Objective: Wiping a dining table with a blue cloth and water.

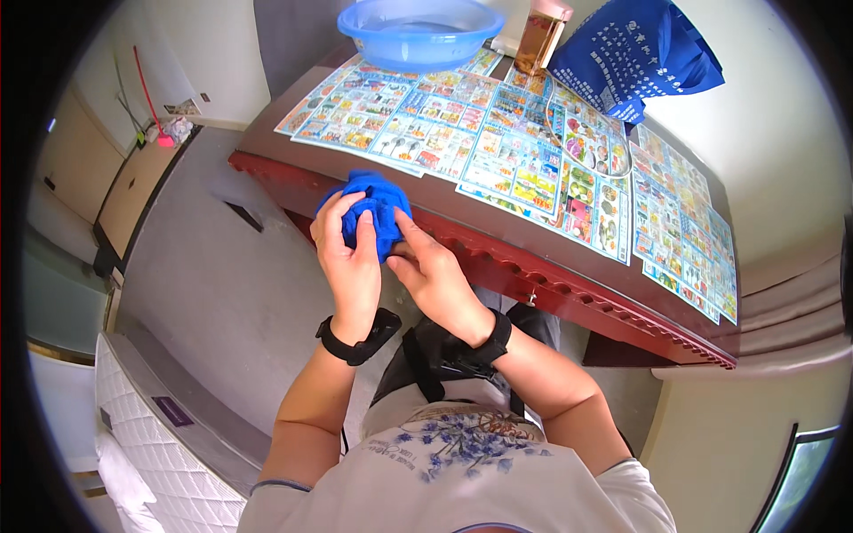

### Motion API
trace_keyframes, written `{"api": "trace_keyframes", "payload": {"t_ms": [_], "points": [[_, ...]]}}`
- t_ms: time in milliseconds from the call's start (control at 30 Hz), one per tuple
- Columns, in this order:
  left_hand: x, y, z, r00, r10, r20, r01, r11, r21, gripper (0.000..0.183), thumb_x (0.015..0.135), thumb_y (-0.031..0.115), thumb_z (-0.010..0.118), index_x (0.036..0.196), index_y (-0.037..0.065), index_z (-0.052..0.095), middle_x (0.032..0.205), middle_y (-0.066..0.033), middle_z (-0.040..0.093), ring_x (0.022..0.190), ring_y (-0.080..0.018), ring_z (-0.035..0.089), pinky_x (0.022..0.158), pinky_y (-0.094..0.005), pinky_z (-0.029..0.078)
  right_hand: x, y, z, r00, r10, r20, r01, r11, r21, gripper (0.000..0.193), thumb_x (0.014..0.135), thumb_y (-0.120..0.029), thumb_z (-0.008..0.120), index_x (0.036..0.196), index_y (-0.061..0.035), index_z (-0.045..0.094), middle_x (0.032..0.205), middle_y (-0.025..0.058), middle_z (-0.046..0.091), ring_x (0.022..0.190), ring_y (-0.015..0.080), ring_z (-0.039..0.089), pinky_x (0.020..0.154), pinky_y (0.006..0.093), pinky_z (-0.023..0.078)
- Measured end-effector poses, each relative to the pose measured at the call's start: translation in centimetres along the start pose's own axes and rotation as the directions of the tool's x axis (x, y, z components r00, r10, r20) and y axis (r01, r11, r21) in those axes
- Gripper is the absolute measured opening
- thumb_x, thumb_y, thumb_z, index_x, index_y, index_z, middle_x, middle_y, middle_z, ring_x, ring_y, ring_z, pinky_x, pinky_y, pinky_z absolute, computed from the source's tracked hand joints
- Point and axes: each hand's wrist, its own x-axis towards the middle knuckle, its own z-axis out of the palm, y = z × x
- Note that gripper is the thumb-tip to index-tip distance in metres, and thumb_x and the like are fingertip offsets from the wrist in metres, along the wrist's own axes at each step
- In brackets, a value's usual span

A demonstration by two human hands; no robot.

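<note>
A bunched-up blue cloth (380,206) is held between both hands, just off the front left edge of the table. My left hand (348,244) wraps its fingers over the near left side of the cloth. From the right, my right hand (434,271) grips the cloth's lower side, its thumb and fingers pressed in; part of the fingers is hidden. Black bands circle both wrists.
The dark red table (355,160) carries printed flyers (426,124), a blue translucent basin (418,40), a bottle of brown liquid (538,44), a blue bag (635,58) and a pale cable (569,155). A mattress (160,444) lies lower left; a red-handled broom (151,98) stands far left.
</note>
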Motion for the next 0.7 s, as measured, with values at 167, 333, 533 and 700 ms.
{"api": "trace_keyframes", "payload": {"t_ms": [167, 333, 533, 700], "points": [[4.3, 2.0, 2.7, 0.941, 0.255, 0.224, -0.287, 0.950, 0.122, 0.026, 0.083, 0.011, 0.059, 0.108, 0.005, 0.058, 0.116, -0.0147, 0.056, 0.110, -0.0325, 0.048, 0.094, -0.0421, 0.037, 2.1, -1.0, -2.7, 0.991, 0.000, -0.131, -0.016, 0.993, -0.118, 0.057, 0.082, 0.003, 0.055, 0.134, 0.0070, 0.033, 0.101, 0.0228, 0.059, 0.088, 0.0287, 0.063, 0.077, 0.0341, 0.049], [4.3, -0.4, 4.9, 0.852, 0.253, 0.458, -0.410, 0.867, 0.283, 0.053, 0.087, 0.033, 0.058, 0.132, 0.009, 0.043, 0.139, -0.0249, 0.031, 0.127, -0.0468, 0.030, 0.099, -0.0573, 0.029, 0.2, 1.1, -5.6, 0.960, 0.010, -0.279, -0.033, 0.996, -0.079, 0.046, 0.087, 0.003, 0.052, 0.131, 0.0034, 0.041, 0.100, 0.0159, 0.065, 0.090, 0.0193, 0.065, 0.074, 0.0289, 0.051], [4.3, -0.3, 3.8, 0.568, 0.276, 0.775, -0.652, 0.725, 0.220, 0.057, 0.081, 0.027, 0.066, 0.132, 0.014, 0.045, 0.141, -0.0186, 0.031, 0.129, -0.0431, 0.027, 0.105, -0.0500, 0.027, -4.8, 0.5, -10.6, 0.833, -0.157, -0.531, -0.050, 0.934, -0.355, 0.033, 0.084, 0.004, 0.054, 0.117, -0.0006, 0.053, 0.095, 0.0168, 0.064, 0.084, 0.0246, 0.065, 0.074, 0.0318, 0.050], [5.1, -0.4, 2.0, 0.428, 0.335, 0.839, -0.644, 0.764, 0.024, 0.054, 0.080, 0.017, 0.066, 0.130, 0.013, 0.046, 0.138, -0.0167, 0.036, 0.126, -0.0418, 0.032, 0.103, -0.0488, 0.031, -6.7, 0.5, -13.5, 0.802, -0.235, -0.549, -0.098, 0.855, -0.509, 0.024, 0.084, 0.003, 0.052, 0.108, 0.0006, 0.057, 0.099, 0.0180, 0.061, 0.091, 0.0336, 0.060, 0.080, 0.0357, 0.048]]}}
